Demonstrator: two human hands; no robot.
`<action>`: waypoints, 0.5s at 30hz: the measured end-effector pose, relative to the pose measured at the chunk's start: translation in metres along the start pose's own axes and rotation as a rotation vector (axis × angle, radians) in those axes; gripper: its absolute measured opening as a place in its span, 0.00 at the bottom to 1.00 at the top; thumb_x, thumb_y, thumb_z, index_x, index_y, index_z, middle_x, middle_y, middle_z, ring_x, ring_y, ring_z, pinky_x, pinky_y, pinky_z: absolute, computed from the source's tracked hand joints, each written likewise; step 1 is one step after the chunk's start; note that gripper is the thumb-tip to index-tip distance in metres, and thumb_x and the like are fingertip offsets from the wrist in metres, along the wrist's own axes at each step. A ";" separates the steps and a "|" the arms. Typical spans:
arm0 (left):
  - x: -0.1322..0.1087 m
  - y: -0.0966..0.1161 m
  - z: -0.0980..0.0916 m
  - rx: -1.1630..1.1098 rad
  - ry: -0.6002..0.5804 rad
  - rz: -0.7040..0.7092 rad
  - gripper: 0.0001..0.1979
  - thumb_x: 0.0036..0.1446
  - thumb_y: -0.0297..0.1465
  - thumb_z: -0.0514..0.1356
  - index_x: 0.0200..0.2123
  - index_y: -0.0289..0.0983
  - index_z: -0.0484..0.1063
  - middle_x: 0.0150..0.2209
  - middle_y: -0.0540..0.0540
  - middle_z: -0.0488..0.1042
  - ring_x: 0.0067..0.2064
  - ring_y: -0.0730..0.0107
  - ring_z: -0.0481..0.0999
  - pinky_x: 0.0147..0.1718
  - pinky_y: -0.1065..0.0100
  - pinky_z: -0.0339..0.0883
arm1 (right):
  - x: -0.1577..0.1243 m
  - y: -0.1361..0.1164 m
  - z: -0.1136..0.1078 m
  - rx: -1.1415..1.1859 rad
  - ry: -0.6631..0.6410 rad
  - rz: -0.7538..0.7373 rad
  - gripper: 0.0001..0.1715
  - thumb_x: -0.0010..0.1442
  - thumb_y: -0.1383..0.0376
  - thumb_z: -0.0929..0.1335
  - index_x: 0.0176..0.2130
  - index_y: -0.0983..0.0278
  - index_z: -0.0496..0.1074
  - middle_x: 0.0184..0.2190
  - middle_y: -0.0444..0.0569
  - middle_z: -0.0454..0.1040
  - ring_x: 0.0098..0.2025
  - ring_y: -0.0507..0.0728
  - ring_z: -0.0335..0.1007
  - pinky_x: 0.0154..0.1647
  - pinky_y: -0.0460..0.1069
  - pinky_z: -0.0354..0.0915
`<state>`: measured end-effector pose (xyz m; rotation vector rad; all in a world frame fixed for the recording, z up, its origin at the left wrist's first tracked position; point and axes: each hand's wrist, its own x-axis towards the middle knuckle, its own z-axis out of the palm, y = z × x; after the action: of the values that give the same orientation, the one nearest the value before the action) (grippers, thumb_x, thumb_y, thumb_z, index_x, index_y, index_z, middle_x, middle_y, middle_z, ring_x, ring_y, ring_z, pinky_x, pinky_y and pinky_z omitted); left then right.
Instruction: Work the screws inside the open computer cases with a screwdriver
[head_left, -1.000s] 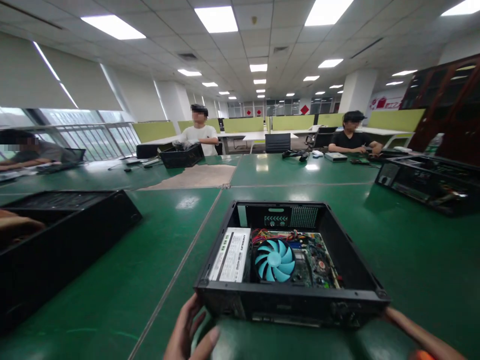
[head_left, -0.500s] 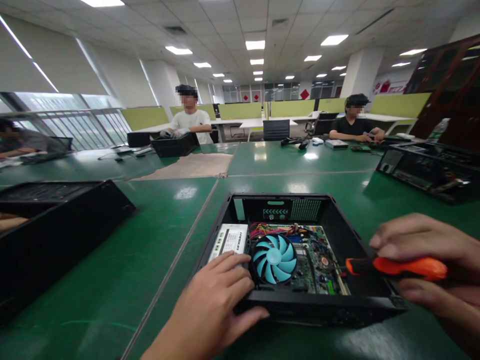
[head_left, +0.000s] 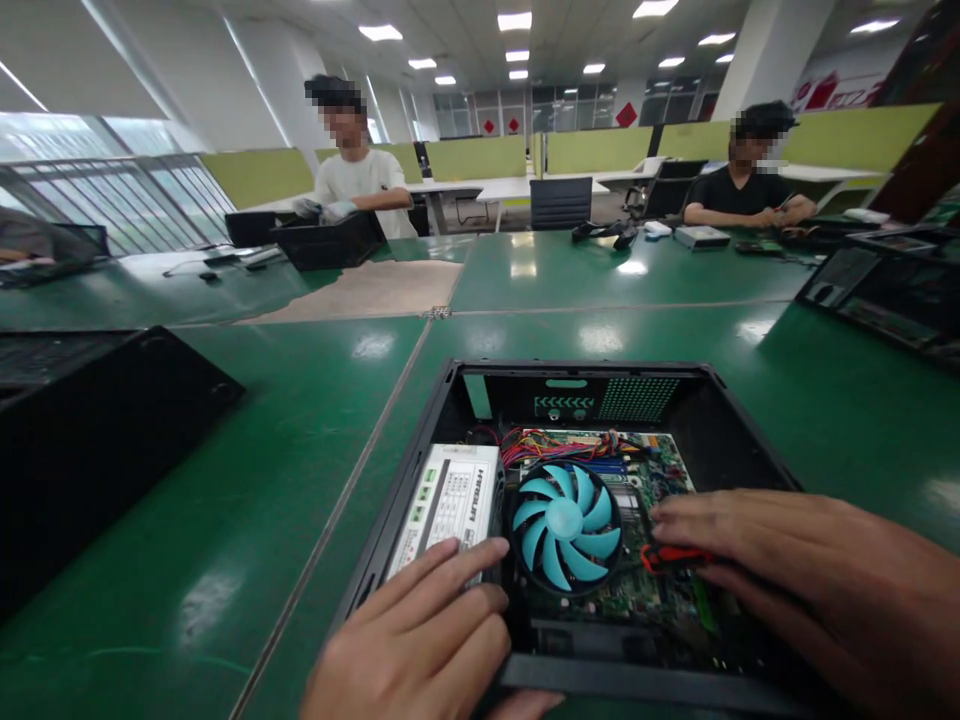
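Note:
In front of me lies an open black computer case (head_left: 720, 385), its inside facing up. My left hand (head_left: 427, 630) straddles the near wall, fingers over the rim by the white power supply (head_left: 450, 495) and thumb outside. My right hand (head_left: 795, 570) is closed round an orange-and-black screwdriver (head_left: 675, 558) held over the right part of the motherboard (head_left: 660, 470). The screwdriver's tip cannot be made out. Between my hands sits a cooling fan (head_left: 566, 520) with light-blue blades. Coloured cables (head_left: 540, 445) bunch behind it.
Another black case (head_left: 112, 450) stands at the left, and a further open case (head_left: 885, 285) at the right. Across the green table (head_left: 337, 400), one person (head_left: 364, 185) in white handles a black case (head_left: 330, 240); another person (head_left: 742, 190) in black sits at the far right.
My right hand has moved left with the screwdriver, from beside the case's right wall to over the motherboard. The view has tilted down and closer. My left hand stays at the near wall.

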<state>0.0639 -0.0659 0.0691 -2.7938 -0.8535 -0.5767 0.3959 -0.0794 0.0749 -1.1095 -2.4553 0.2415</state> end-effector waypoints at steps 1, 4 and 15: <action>0.000 -0.001 0.001 -0.006 0.001 0.003 0.11 0.57 0.42 0.64 0.32 0.42 0.74 0.36 0.54 0.81 0.49 0.61 0.79 0.52 0.60 0.75 | 0.003 -0.002 0.001 -0.014 -0.050 -0.041 0.32 0.62 0.72 0.66 0.63 0.55 0.63 0.57 0.42 0.73 0.52 0.55 0.75 0.55 0.48 0.71; 0.001 0.000 0.000 -0.002 0.000 0.014 0.11 0.57 0.44 0.64 0.32 0.42 0.74 0.36 0.54 0.81 0.49 0.61 0.79 0.52 0.60 0.75 | 0.015 -0.012 -0.001 -0.023 -0.103 -0.118 0.31 0.62 0.75 0.63 0.62 0.60 0.63 0.56 0.46 0.74 0.52 0.54 0.75 0.56 0.47 0.70; 0.003 0.005 -0.001 0.012 -0.002 -0.019 0.09 0.57 0.40 0.64 0.32 0.42 0.74 0.35 0.52 0.81 0.49 0.59 0.79 0.51 0.59 0.75 | 0.027 -0.023 -0.001 -0.045 0.026 -0.198 0.28 0.58 0.77 0.61 0.56 0.62 0.67 0.50 0.47 0.78 0.48 0.52 0.77 0.51 0.45 0.72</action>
<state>0.0684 -0.0689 0.0710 -2.7785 -0.8816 -0.5704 0.3650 -0.0747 0.0914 -0.8737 -2.5366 0.1112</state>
